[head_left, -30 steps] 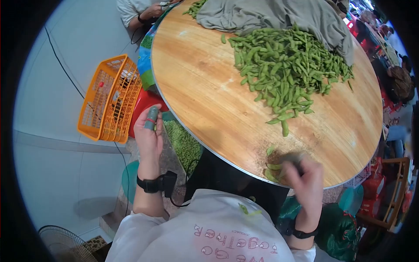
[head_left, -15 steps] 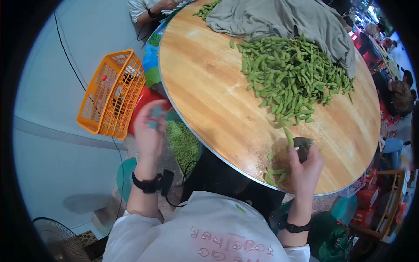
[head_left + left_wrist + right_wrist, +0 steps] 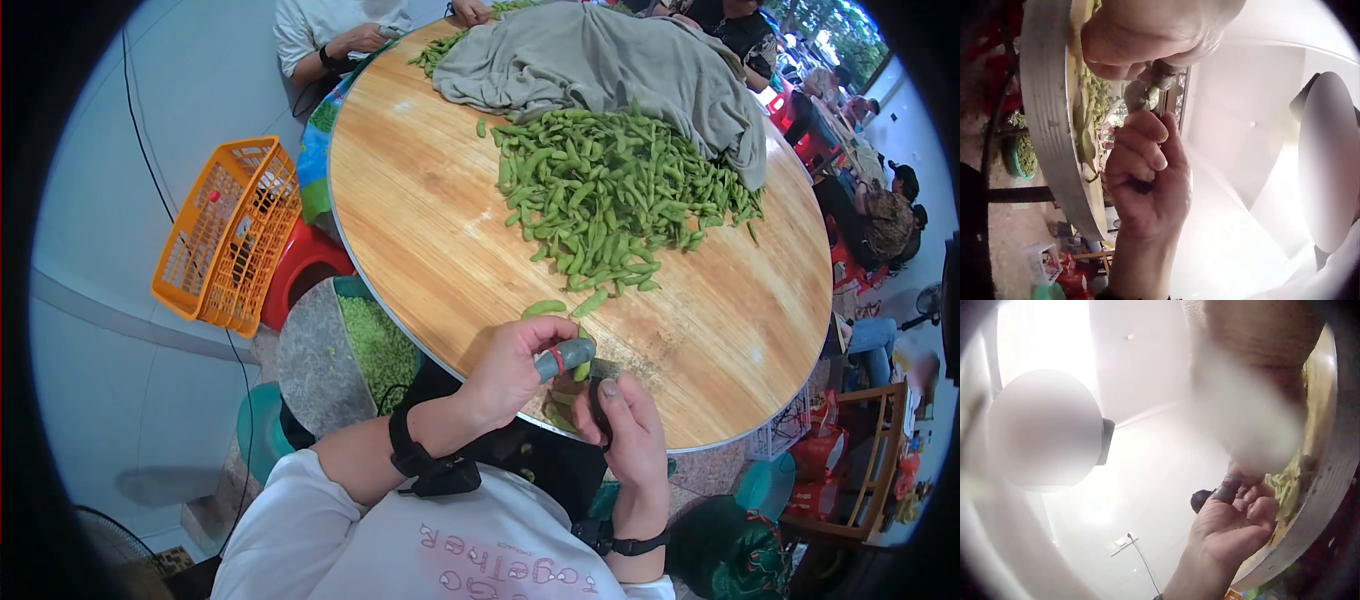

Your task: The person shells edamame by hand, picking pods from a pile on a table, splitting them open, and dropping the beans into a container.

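Observation:
Over the near edge of the round wooden table (image 3: 420,200), my two hands meet. The left hand (image 3: 500,375) pinches a green soybean pod (image 3: 582,371); a grey-green cover (image 3: 570,355) with a red band sits on its thumb. My right hand (image 3: 632,430) grips a small blade with a black handle (image 3: 600,408), its metal end close against the pod. In the left wrist view the right hand (image 3: 1147,165) is curled round the dark handle. The right wrist view shows the covered left thumb, with the fingers partly hidden. A few loose pods (image 3: 545,308) lie just beyond the hands.
A large pile of pods (image 3: 610,200) spreads across the table, partly under a grey cloth (image 3: 590,60). Left of the table are a container of shelled beans (image 3: 378,345), a red stool (image 3: 305,265) and an orange basket (image 3: 225,235). Another person (image 3: 350,40) sits at the far side.
The right hand picked up a pod alongside the blade. My left hand came from beside the table, above the shelled beans, over to the right hand and now pinches the pod.

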